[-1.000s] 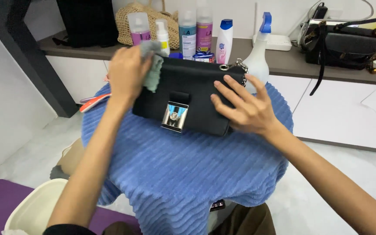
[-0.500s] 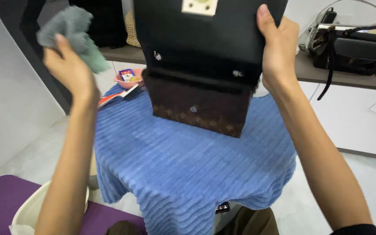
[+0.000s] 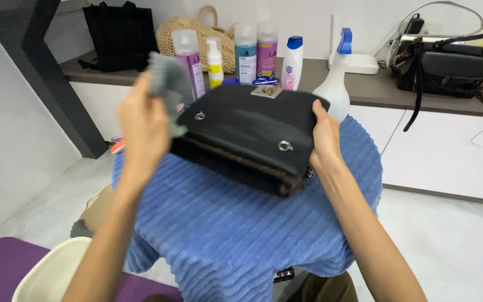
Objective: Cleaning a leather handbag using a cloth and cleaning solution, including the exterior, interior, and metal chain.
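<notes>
A black leather handbag (image 3: 247,131) lies on a blue ribbed cloth (image 3: 241,223), turned so two round metal studs face up and its gold clasp sits at the far edge. My right hand (image 3: 325,137) grips the bag's right end. My left hand (image 3: 143,126) is raised at the bag's left end and holds a grey-green cleaning cloth (image 3: 166,78), which looks blurred. The cloth's lower edge reaches the bag's left corner.
Several bottles (image 3: 247,53) and a white spray bottle (image 3: 335,84) stand behind the bag. On the counter (image 3: 381,84) sit a black tote, a woven basket (image 3: 194,33) and another black handbag (image 3: 448,61). A cream bin (image 3: 51,274) stands on a purple mat at lower left.
The bag was lifted upright off the blue cloth, then laid back down flipped over. My left hand with the grey-green cloth came back in toward the bag's left end.
</notes>
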